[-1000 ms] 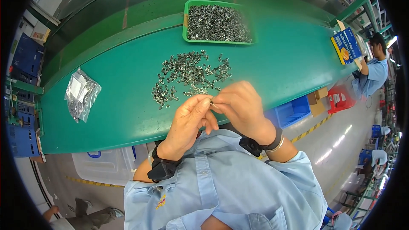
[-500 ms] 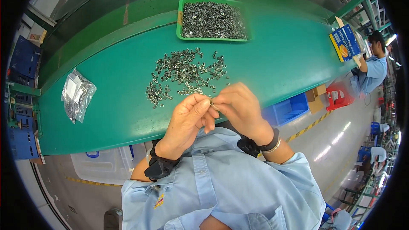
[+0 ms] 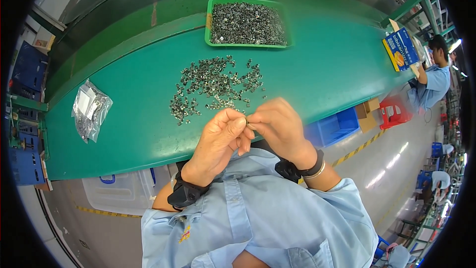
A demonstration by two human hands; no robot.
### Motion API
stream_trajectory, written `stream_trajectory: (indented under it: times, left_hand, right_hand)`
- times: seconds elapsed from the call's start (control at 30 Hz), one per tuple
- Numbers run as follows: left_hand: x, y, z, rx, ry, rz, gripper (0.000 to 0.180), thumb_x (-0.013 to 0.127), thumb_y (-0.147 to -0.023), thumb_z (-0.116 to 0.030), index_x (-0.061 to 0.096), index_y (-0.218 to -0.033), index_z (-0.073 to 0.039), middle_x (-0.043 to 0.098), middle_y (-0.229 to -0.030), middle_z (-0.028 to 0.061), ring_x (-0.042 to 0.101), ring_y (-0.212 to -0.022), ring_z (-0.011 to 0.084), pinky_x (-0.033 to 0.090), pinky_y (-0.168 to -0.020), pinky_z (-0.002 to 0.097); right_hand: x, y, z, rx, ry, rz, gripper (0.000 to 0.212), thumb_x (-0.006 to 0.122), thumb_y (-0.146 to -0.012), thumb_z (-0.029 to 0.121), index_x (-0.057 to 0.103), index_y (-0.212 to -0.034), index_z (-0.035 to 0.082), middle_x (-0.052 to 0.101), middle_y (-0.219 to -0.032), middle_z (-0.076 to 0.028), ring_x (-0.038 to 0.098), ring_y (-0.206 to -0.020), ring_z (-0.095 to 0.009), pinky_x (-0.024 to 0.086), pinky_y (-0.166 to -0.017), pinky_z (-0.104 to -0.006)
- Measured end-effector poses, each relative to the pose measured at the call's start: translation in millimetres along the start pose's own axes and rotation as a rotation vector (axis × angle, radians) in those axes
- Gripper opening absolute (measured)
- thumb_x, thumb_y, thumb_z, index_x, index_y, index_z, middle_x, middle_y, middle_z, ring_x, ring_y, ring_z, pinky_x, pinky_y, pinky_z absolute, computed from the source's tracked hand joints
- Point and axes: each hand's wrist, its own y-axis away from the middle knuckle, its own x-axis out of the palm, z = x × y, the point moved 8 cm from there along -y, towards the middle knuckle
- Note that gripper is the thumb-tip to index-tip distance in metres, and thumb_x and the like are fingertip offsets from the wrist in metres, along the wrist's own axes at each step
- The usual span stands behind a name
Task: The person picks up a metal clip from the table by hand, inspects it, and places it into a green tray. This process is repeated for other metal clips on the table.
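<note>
My left hand and my right hand meet above the near edge of the green table. Both are closed in a pinch, fingertips together, on one small metal part that the fingers mostly cover. Just beyond them a loose pile of small shiny metal parts is spread over the tabletop. Behind the pile stands a green tray filled with many similar small metal pieces. The exact shape of the held part is too small to make out.
A clear plastic bag of metal parts lies on the table's left. A blue bin, a cardboard box and a red stool stand beyond the right edge. Another person sits at the far right near a blue and yellow box.
Both hands stay nearly in place, fingertips still together on the small metal part. Only a slight shift of the fingers shows.
</note>
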Motion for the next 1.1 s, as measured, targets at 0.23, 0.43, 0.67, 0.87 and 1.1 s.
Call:
stream_trajectory:
  times: [0.23,0.43,0.67,0.87,1.1]
  left_hand:
    - [9,-5,11,0.01,0.202,0.133,0.013,0.056,-0.091,-0.019,0.051,-0.094,-0.007,0.063,-0.078,0.008,0.055,-0.057,0.0138,0.041,-0.049,0.0259]
    - [16,-7,10,0.045,0.192,0.183,0.012,0.056,-0.091,-0.018,0.051,-0.094,-0.007,0.062,-0.077,0.0075,0.054,-0.056,0.0137,0.041,-0.049,0.0265]
    - [11,-4,0,0.058,-0.121,-0.022,0.013,0.052,-0.094,-0.018,0.05,-0.094,-0.005,0.06,-0.073,0.0074,0.053,-0.054,0.0145,0.042,-0.05,0.0275]
    - [16,-2,7,0.008,0.061,0.069,0.017,0.049,-0.095,-0.025,0.049,-0.095,-0.008,0.057,-0.069,0.0061,0.049,-0.049,0.0154,0.038,-0.046,0.0277]
    - [17,-2,9,0.025,0.148,0.133,0.017,0.053,-0.093,-0.026,0.049,-0.095,-0.009,0.056,-0.068,0.005,0.048,-0.048,0.0146,0.035,-0.045,0.0272]
  right_hand:
    - [-2,5,1,0.023,-0.114,-0.059,0.024,0.071,-0.069,-0.001,0.061,-0.09,0.006,0.059,-0.084,-0.005,0.057,-0.075,-0.023,0.045,-0.064,-0.0322]
    - [-4,12,-6,0.06,-0.157,-0.087,0.024,0.07,-0.07,-0.001,0.06,-0.09,0.006,0.059,-0.084,-0.006,0.057,-0.075,-0.023,0.046,-0.065,-0.0322]
    - [-9,5,-2,-0.042,-0.025,-0.049,0.02,0.07,-0.07,0.0,0.06,-0.087,0.005,0.06,-0.08,-0.006,0.058,-0.071,-0.021,0.045,-0.06,-0.0308]
    - [-7,10,-6,0.07,-0.253,-0.101,0.018,0.069,-0.071,-0.001,0.06,-0.086,0.005,0.061,-0.08,-0.006,0.058,-0.071,-0.021,0.046,-0.06,-0.0309]
    - [-5,3,2,0.028,-0.254,-0.055,0.017,0.068,-0.073,-0.001,0.059,-0.087,0.005,0.06,-0.08,-0.007,0.058,-0.072,-0.022,0.046,-0.062,-0.0309]
